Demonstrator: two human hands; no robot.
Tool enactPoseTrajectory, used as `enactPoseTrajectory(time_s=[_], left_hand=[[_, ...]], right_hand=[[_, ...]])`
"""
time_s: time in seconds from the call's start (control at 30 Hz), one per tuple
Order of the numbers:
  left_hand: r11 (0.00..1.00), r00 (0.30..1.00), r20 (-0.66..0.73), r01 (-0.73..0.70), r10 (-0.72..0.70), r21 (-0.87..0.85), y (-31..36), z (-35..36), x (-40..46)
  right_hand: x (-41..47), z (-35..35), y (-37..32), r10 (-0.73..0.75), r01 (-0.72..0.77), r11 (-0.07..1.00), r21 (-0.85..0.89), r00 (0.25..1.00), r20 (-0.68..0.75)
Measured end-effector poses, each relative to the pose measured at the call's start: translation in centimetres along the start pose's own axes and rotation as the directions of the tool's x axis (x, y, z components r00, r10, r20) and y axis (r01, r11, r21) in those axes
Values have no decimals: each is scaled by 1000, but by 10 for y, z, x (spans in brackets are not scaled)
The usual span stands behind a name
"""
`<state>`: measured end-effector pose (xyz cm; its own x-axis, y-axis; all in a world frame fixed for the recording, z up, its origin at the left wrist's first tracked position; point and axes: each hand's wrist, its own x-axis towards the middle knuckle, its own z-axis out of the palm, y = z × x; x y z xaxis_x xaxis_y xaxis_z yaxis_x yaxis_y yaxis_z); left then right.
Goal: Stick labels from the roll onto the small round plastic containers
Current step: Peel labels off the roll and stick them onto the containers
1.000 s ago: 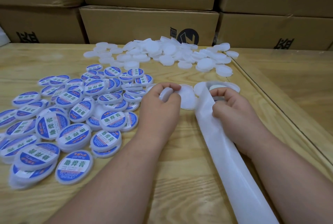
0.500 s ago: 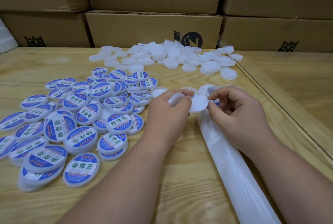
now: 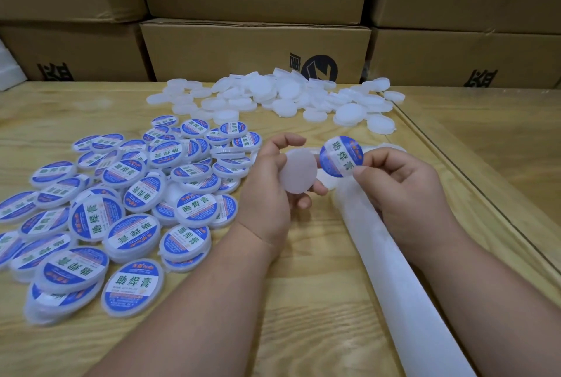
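Now both hands hold their pieces above the grained wooden table point(image 3: 303, 285).
Left hand point(image 3: 267, 191) grips a plain frosted round container point(image 3: 299, 171); right hand point(image 3: 406, 185) pinches a glossy blue-and-white round label point(image 3: 341, 155) just beside it, over the translucent backing strip point(image 3: 403, 282) near the right edge.

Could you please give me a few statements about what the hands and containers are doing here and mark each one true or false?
1. The left hand holds a blank white container. True.
2. The right hand pinches a blue and white label. True.
3. The label is already stuck on the held container. False: it is held beside the container, not yet on it.
4. The unlabelled containers lie nearest the person. False: they are heaped at the far side, by the cardboard boxes.
5. The labelled containers lie on the person's left. True.
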<state>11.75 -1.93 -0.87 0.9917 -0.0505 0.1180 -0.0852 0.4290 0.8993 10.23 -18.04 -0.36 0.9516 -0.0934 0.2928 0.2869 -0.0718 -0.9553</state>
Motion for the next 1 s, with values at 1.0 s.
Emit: enactPoseTrajectory(time_s=[1.0], left_hand=[[980, 986, 128, 80, -104, 183, -2, 4, 2]], right_hand=[[3, 7, 10, 182, -176, 983, -51, 974, 134]])
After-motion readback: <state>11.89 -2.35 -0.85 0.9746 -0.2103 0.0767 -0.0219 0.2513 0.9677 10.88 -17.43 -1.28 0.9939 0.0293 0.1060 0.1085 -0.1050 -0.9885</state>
